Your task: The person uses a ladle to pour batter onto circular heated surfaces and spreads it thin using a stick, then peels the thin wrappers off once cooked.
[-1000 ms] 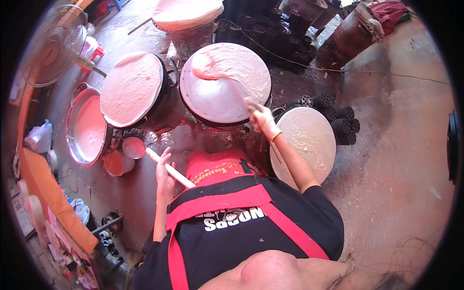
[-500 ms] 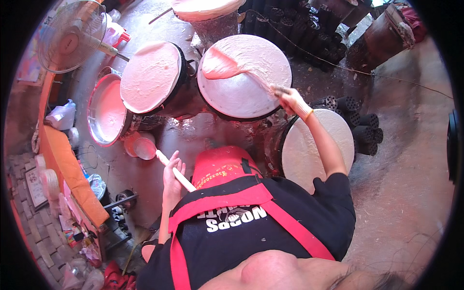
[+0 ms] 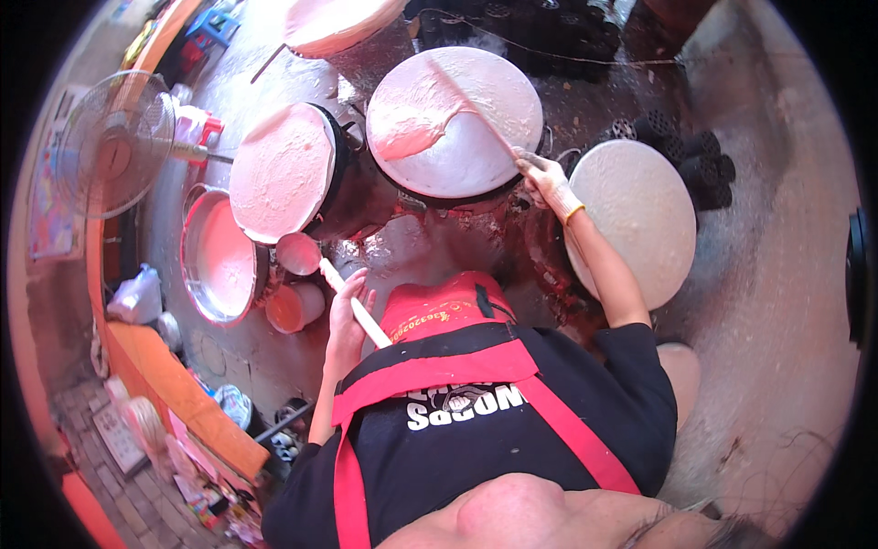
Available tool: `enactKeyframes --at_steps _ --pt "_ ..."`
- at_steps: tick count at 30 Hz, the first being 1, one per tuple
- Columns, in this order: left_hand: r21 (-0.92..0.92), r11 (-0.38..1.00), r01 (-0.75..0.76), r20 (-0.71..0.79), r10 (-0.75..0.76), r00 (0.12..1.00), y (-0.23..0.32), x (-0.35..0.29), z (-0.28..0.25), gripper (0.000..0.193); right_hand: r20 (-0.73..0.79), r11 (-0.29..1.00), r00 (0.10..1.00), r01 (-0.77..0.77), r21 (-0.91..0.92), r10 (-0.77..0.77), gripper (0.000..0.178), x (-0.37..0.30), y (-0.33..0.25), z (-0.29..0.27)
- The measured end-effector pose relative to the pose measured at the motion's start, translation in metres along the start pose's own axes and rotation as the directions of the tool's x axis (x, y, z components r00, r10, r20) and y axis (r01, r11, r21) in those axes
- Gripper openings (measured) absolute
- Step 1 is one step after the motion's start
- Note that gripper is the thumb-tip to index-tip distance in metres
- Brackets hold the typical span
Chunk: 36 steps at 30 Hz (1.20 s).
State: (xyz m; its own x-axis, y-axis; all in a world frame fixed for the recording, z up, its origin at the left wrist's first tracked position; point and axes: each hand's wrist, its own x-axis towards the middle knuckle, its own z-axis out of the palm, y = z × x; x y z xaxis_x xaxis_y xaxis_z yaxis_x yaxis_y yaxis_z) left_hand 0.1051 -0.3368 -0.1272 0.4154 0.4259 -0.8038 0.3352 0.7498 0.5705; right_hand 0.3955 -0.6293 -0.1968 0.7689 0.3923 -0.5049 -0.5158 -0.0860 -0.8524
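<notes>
My right hand [image 3: 549, 183], in a pale glove with a yellow cuff, closes around a long thin spreader [image 3: 485, 119]. Its blade lies across a large round griddle [image 3: 448, 178]. A thick fold of pale batter [image 3: 416, 128] is gathered to the left of the blade; bare metal shows on the near side. My left hand [image 3: 347, 311] is closed around the white handle of a ladle [image 3: 299, 253]. The ladle's bowl hangs by the near edge of the left griddle [image 3: 282, 172], just above a small reddish tub [image 3: 291, 306]. That left griddle is covered with batter.
A wide metal basin of batter [image 3: 219, 261] stands at the left. Another coated griddle [image 3: 631, 224] is by my right forearm, and one more [image 3: 338, 23] is at the far edge. Black perforated coal cylinders [image 3: 704, 169] sit at right. A fan [image 3: 114, 146] stands far left.
The view has shifted. My right hand has swung the spreader so its blade points farther away, with the batter fold moved nearer. The ladle's bowl has moved off the tub toward the left griddle.
</notes>
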Motion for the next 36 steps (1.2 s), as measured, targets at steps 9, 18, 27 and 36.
enactKeyframes --at_steps 9,18,27,36 --pt "0.096 0.995 -0.021 0.189 0.002 0.982 0.055 0.07 -0.084 0.022 -0.042 0.968 0.999 0.026 0.251 -0.016 0.04 -0.159 0.107 0.066" --pt "0.193 0.975 -0.11 0.248 0.06 0.967 0.083 0.057 -0.2 0.027 -0.341 0.878 0.897 0.383 0.288 -0.28 0.03 0.061 0.061 0.379" --pt "0.286 0.956 -0.068 0.199 0.01 0.98 0.084 0.049 -0.242 0.03 -0.563 0.905 0.826 0.265 0.331 -0.036 0.033 0.032 0.118 0.383" --pt "0.277 0.953 -0.123 0.331 0.025 0.943 0.077 0.042 -0.214 0.034 -0.533 0.524 0.846 0.465 0.714 -0.023 0.014 -0.002 0.087 0.318"
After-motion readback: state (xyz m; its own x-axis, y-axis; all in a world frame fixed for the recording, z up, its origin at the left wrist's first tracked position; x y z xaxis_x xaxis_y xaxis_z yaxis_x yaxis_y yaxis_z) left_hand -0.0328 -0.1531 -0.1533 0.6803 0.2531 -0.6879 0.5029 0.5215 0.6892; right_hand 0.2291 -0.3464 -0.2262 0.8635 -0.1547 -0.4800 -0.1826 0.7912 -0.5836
